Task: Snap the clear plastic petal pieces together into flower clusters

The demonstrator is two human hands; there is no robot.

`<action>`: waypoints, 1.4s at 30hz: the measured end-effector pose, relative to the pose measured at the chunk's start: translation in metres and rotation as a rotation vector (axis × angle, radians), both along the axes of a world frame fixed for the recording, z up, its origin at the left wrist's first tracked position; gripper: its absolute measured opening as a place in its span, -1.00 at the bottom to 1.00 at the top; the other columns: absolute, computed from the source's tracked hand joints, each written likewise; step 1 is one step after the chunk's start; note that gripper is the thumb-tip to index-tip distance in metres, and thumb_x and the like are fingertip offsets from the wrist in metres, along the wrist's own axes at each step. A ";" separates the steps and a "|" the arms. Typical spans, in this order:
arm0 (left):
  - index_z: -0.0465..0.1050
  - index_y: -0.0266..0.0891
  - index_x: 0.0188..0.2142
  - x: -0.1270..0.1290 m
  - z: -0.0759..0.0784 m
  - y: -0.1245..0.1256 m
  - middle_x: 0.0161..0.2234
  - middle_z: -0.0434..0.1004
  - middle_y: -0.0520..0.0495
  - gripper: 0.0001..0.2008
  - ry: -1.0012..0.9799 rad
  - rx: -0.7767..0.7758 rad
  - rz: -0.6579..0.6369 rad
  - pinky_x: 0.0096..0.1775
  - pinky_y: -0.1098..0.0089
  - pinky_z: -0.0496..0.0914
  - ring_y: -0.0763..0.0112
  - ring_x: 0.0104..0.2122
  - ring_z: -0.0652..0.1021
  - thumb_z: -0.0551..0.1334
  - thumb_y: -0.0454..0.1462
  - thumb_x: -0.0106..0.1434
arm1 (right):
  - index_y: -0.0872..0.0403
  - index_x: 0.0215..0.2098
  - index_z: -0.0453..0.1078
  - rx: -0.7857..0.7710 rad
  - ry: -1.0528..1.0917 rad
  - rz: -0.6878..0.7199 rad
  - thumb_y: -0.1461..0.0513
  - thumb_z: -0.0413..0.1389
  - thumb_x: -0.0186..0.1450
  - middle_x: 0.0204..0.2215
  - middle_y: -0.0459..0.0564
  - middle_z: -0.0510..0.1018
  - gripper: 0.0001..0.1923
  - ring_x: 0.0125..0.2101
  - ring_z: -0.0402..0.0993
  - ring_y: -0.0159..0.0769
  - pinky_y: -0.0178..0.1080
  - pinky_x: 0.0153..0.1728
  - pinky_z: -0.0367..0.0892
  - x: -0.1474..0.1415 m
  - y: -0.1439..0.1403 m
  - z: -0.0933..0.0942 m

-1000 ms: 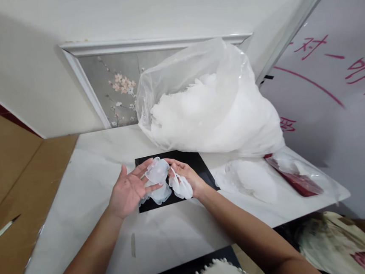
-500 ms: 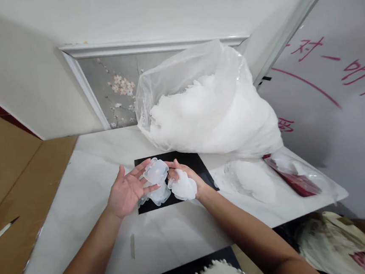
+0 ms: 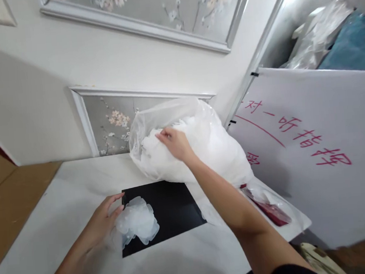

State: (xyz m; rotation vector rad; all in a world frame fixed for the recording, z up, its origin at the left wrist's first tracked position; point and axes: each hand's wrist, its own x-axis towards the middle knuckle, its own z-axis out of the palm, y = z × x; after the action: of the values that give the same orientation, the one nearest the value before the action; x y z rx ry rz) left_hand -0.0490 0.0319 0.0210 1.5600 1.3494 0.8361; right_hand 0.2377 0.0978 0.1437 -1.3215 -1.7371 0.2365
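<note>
My left hand [image 3: 101, 223] rests on a small stack of translucent white scalloped plastic pieces [image 3: 137, 225] lying at the left edge of a black square mat [image 3: 172, 206]. My right hand [image 3: 174, 143] reaches up into the mouth of a big clear plastic bag [image 3: 215, 151] filled with the same white pieces, fingers pinching at the pile inside. Whether they hold a piece cannot be made out.
The white marble-look table [image 3: 63, 198] stands against a wall with framed flower panels [image 3: 106, 126]. A whiteboard with red writing [image 3: 314, 151] leans at the right. A small clear bag with red contents [image 3: 268, 208] lies by the table's right edge.
My right hand left the pieces and rose into the big bag. My left hand lowered the stack onto the mat. The view has tilted upward.
</note>
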 end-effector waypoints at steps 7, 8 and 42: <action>0.39 -0.20 0.15 0.001 -0.011 -0.002 0.20 0.38 -0.30 -0.32 0.221 0.101 -0.199 0.22 0.02 0.16 -0.07 0.20 0.35 0.33 -0.01 0.06 | 0.20 0.06 0.38 -0.374 -0.648 -0.450 -0.03 0.11 0.33 0.17 0.38 0.30 -0.48 0.22 0.09 0.27 0.30 0.11 -0.07 0.024 0.074 0.017; 0.35 -0.21 0.20 0.003 -0.009 -0.004 0.22 0.35 -0.31 -0.29 0.282 0.089 -0.233 0.22 0.00 0.15 -0.08 0.21 0.34 0.32 -0.01 0.08 | 0.20 0.08 0.36 -0.315 -0.677 -0.433 -0.03 0.08 0.34 0.17 0.38 0.30 -0.47 0.23 0.07 0.28 0.30 0.11 -0.09 0.025 0.071 0.016; 0.20 -0.07 0.28 0.034 -0.005 -0.020 0.11 0.52 -0.17 -0.36 -0.853 -0.622 -0.058 0.05 0.07 0.44 0.06 0.04 0.55 0.27 -0.29 0.22 | 0.04 -0.15 0.41 -0.471 0.790 0.380 0.05 0.10 0.29 -0.15 0.01 0.55 -0.72 -0.26 0.49 -0.30 -0.21 -0.19 0.39 -0.060 -0.088 -0.157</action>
State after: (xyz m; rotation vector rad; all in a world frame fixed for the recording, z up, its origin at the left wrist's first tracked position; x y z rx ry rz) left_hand -0.0149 0.0124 0.0158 0.6211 0.7992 0.8007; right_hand 0.1774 0.0095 -0.0135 -0.9771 -1.2470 1.2646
